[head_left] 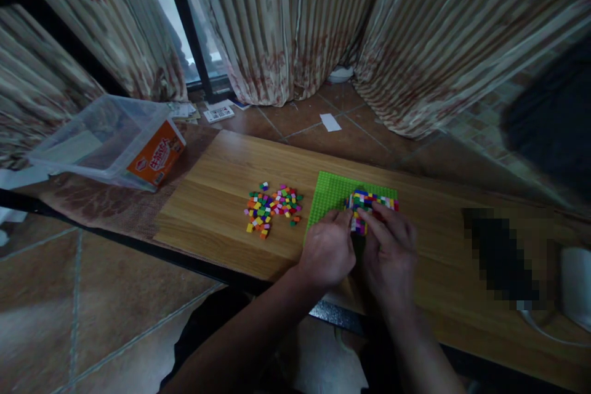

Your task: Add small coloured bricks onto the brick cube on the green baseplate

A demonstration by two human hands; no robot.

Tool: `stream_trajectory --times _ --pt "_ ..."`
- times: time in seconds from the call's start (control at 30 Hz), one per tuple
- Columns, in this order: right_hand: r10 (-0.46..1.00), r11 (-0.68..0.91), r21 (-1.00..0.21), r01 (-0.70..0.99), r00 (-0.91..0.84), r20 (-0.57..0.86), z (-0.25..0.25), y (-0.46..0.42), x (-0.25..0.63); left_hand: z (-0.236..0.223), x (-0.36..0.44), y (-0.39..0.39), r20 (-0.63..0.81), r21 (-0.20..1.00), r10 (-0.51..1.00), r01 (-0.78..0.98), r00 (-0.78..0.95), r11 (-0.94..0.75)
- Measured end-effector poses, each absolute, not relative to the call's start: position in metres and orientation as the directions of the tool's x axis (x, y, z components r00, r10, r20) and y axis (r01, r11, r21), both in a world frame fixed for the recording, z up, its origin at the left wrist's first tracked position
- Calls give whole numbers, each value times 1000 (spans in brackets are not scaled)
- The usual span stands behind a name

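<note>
A green studded baseplate (330,192) lies on the wooden tabletop. On its right part stands a low build of multicoloured toy bricks (360,197), stacked in rows round a dark gap. My left hand (329,250) is closed at the build's left side, its fingertips against the bricks and partly hidden. My right hand (391,249) reaches over the build from the right, its thumb and fingers bent onto the bricks. Whether a single loose brick sits between the fingers cannot be made out. Left of the plate is a spread pile of small loose bricks (261,206) in many colours.
A clear plastic bin (106,160) with an orange label stands at the table's left end. On the right lie a pixelated dark object (503,258) with a white cable and a white object (575,283). Curtains (295,24) hang behind; papers (219,112) lie beyond the table.
</note>
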State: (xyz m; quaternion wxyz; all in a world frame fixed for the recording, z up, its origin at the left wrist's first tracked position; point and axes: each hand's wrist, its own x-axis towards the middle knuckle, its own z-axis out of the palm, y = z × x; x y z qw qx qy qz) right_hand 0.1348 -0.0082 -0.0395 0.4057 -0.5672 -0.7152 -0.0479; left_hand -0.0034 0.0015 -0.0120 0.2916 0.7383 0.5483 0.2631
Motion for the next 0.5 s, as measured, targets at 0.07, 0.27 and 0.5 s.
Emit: stream_trajectory --times 0.07,0.27,0.5 --pt "774 353 -371 859 -45 631 -40 -8 135 -12 -3 1 72 709 960 663 271 -241" --pt "765 349 -380 856 -26 644 -43 -11 131 -8 -2 -1 59 645 938 704 342 -297" --pt "764 340 -377 861 -19 645 -50 -14 128 -10 -2 0 68 613 922 713 380 -339"
